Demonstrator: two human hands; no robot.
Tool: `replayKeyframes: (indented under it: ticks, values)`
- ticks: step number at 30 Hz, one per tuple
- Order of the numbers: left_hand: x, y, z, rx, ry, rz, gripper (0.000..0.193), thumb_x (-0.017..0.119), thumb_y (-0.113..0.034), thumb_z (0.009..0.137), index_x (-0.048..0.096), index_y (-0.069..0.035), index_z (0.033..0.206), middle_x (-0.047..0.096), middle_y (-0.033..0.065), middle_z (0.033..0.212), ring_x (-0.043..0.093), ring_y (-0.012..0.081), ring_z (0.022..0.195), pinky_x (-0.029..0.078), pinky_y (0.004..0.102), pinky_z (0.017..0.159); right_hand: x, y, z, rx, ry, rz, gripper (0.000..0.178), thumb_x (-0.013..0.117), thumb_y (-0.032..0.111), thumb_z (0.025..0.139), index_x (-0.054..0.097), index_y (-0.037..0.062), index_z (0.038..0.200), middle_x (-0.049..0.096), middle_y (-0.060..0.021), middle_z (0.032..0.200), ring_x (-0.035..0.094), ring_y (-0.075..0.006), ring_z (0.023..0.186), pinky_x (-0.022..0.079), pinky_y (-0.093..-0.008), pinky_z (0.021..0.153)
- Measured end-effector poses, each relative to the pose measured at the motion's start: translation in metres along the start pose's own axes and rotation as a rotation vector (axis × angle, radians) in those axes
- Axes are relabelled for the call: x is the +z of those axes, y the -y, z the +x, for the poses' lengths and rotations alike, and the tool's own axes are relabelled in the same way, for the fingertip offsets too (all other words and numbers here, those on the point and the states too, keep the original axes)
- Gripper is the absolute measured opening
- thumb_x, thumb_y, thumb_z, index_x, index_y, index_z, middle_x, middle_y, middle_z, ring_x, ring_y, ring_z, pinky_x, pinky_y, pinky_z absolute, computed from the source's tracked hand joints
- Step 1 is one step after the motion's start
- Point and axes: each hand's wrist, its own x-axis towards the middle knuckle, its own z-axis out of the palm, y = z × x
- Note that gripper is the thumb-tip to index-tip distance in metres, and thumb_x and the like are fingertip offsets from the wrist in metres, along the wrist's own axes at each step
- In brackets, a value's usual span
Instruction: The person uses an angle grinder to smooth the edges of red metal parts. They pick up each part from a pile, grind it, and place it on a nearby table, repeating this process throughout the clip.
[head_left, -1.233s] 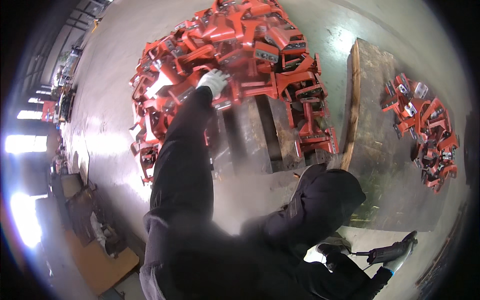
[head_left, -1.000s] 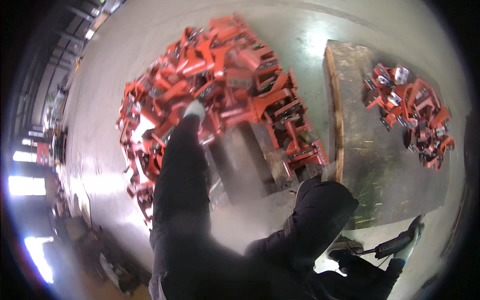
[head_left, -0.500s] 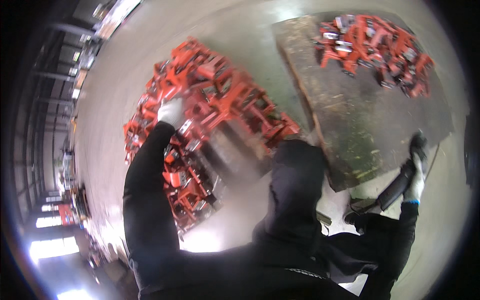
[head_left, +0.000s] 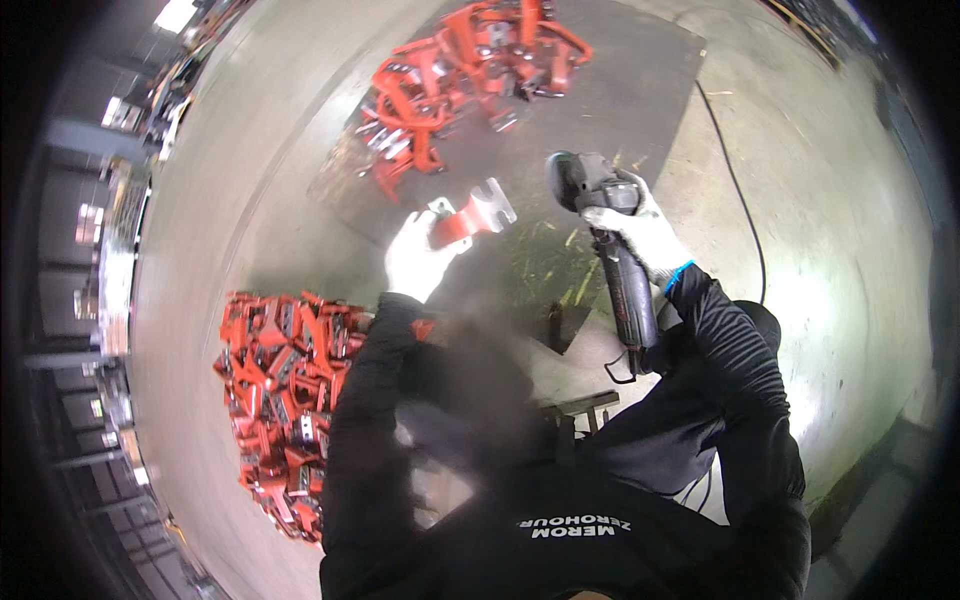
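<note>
Both my hands wear white gloves. My left hand [head_left: 412, 258] grips one end of a red metal bracket [head_left: 462, 222]; its forked far end is bare, shiny metal. Across from it, my right hand [head_left: 650, 235] is wrapped round a black angle grinder [head_left: 622, 285], head up and handle down toward my knee. The grinder's disc [head_left: 566, 182] faces the bracket, with a gap between them. Both are held over a dark board [head_left: 640, 110] on the floor.
A heap of red brackets [head_left: 285, 400] lies on the floor to my left. More red brackets [head_left: 450, 70] are piled on the far part of the board. A black cable [head_left: 735, 170] runs along the floor at the right. My bent knees are close below the grinder.
My left hand has come away from the left heap with a bracket in it. My right hand has brought the grinder up and inward from the far right. The view has swung right.
</note>
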Motion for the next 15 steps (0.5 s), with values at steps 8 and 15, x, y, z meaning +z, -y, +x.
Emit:
replayKeyframes:
  ticks: [8,15]
  values:
    - [0.067,0.001,0.022,0.176,-0.101,0.111,0.045,0.084,-0.016,0.073,0.07,-0.009,0.115,0.066,0.0092,0.104,0.065,0.0214,0.073,0.054,0.0332,0.069,-0.018,0.009,-0.007,0.213,0.007,0.096,0.067,0.082,0.023,0.086,0.046,0.0099,0.142,0.067,-0.0099,0.097,0.067,-0.0179,0.072,0.059,-0.0336,0.065]
    - [0.064,-0.004,0.023,0.19,-0.101,0.09,0.042,0.082,-0.01,0.071,0.07,-0.009,0.111,0.066,0.0062,0.104,0.063,0.019,0.069,0.053,0.0321,0.068,-0.015,0.005,0.001,0.303,0.112,0.267,0.059,0.081,0.01,0.088,0.048,0.0045,0.136,0.068,-0.0075,0.098,0.066,-0.0137,0.077,0.055,-0.0292,0.065]
